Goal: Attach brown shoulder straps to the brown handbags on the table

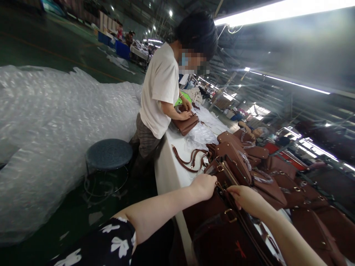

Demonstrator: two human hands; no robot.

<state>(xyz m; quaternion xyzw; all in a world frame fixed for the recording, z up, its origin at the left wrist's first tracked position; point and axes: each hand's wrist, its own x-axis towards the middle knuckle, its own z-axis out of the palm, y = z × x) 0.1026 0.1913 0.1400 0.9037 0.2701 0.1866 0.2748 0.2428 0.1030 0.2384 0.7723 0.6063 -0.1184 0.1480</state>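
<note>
A dark brown handbag (213,218) with gold-coloured buckles lies close to me on the white table. At its top edge my left hand (204,186) is closed in a fist-like pinch, beside small gold metal fittings. Just to the right, my right hand (246,199) pinches the opposite side of the bag's opening with thumb and fingers. The exact part under each hand's fingertips is partly hidden. A red mark shows on the bag's lower side. Behind it lies a loose brown shoulder strap (184,162) with metal clips.
Many brown handbags (266,184) crowd the table's right side. A co-worker (163,88) stands at the table (169,162), hands on another brown bag (185,125). A round stool (108,154) stands left, before a big heap of bubble wrap (61,122).
</note>
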